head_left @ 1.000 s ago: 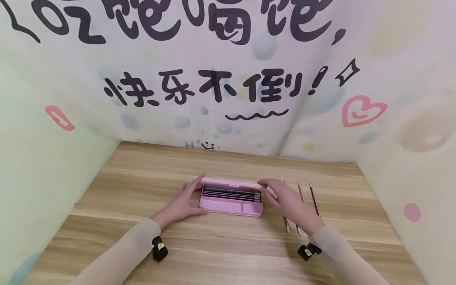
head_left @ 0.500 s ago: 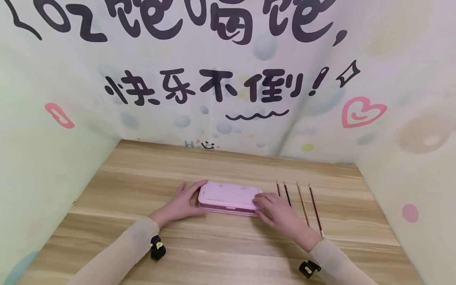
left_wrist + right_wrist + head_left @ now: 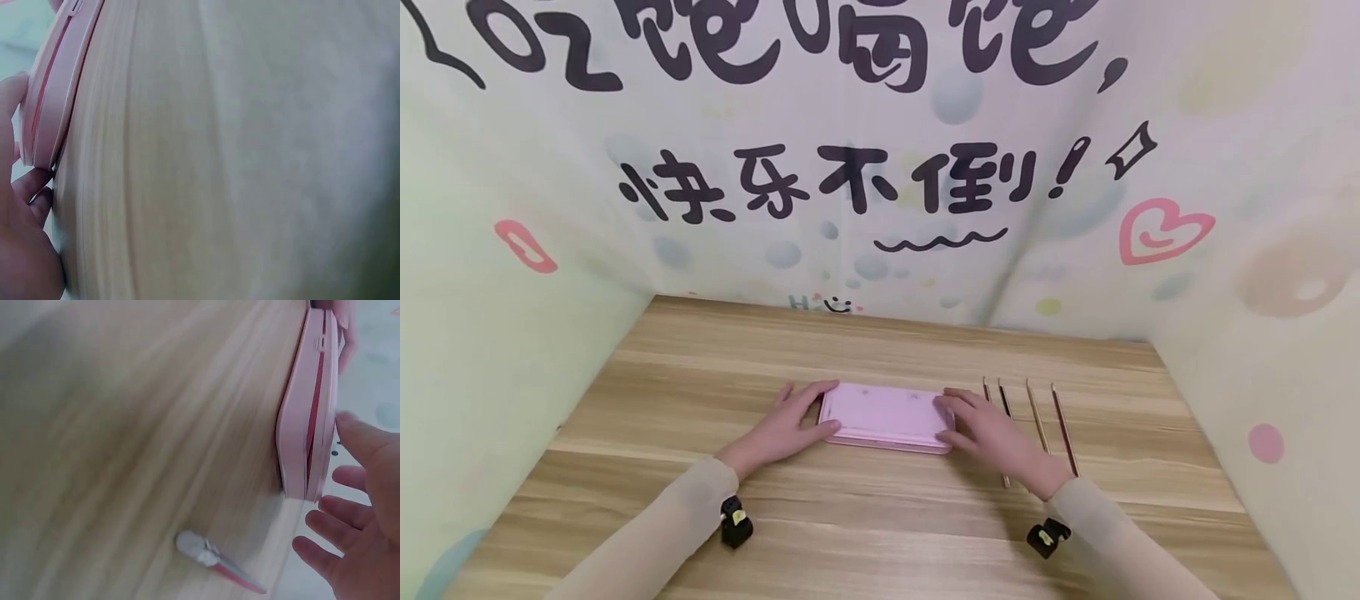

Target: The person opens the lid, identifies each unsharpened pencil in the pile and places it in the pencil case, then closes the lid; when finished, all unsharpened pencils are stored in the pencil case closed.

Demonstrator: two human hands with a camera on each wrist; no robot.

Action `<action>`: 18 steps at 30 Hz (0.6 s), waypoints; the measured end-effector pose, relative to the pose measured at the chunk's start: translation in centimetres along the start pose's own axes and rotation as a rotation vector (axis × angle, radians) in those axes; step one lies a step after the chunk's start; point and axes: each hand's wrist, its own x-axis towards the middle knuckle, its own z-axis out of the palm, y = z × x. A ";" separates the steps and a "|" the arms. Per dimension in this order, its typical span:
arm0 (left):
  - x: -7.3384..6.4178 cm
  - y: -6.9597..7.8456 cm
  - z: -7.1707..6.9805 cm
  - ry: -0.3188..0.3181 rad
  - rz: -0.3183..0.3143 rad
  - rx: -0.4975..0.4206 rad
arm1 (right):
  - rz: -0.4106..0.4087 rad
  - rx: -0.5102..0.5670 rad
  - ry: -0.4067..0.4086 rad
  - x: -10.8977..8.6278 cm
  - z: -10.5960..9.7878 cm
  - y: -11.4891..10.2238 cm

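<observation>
A pink pencil case (image 3: 886,412) lies on the wooden table with its lid down over the base. A narrow dark-pink gap shows along the front seam, by the small clasp (image 3: 320,344) in the right wrist view. My left hand (image 3: 778,429) grips the case's left end, thumb at the front corner and fingers toward the back. At the opposite end, my right hand (image 3: 996,429) rests thumb and fingertips on the lid's edge, the other fingers loosely spread. The lid hides what is inside.
Several pencils lie side by side right of the case, among them a tan pencil (image 3: 1036,410) and a dark red pencil (image 3: 1063,425). My right hand and wrist partly cover them. A printed cloth wall (image 3: 775,258) stands behind the table (image 3: 865,517).
The case's lid has swung down toward me from upright, covering the pencils inside. My right hand went forward with it, then shifted back along the right end; my left hand stayed.
</observation>
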 end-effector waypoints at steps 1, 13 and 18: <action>0.0 0.0 0.0 -0.005 -0.006 -0.003 | 0.020 0.018 -0.031 0.1 -0.1 0.2; -0.3 -0.2 0.1 -0.019 -0.032 -0.013 | 0.047 0.065 -0.134 0.5 -0.8 0.6; -0.2 0.1 0.0 -0.019 -0.032 0.005 | 0.039 0.042 -0.108 0.2 -0.8 0.6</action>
